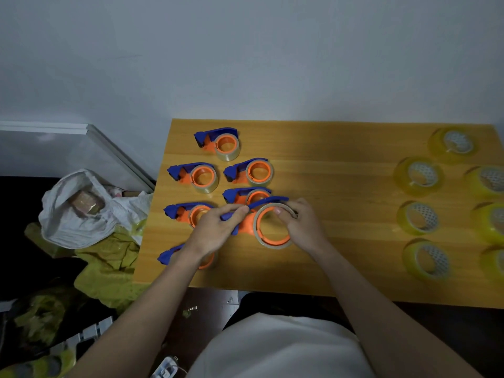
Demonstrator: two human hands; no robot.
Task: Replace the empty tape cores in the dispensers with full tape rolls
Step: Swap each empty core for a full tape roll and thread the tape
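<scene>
I hold one blue-and-orange tape dispenser (246,223) above the wooden table (341,186). My left hand (215,230) grips its blue handle. My right hand (300,222) is closed on the thin empty tape core (272,244) around its orange wheel, thumb inside the ring. Several more dispensers with empty cores lie on the table's left half, the farthest (221,141) near the wall, the nearest (174,255) partly hidden under my left forearm. Several full yellowish tape rolls (418,175) lie at the right side.
Left of the table, a white plastic bag (79,211) with something brown inside rests on crumpled yellow-green sheets (109,268) on the floor. A wall runs along the table's far edge. The table's middle strip between dispensers and rolls is bare wood.
</scene>
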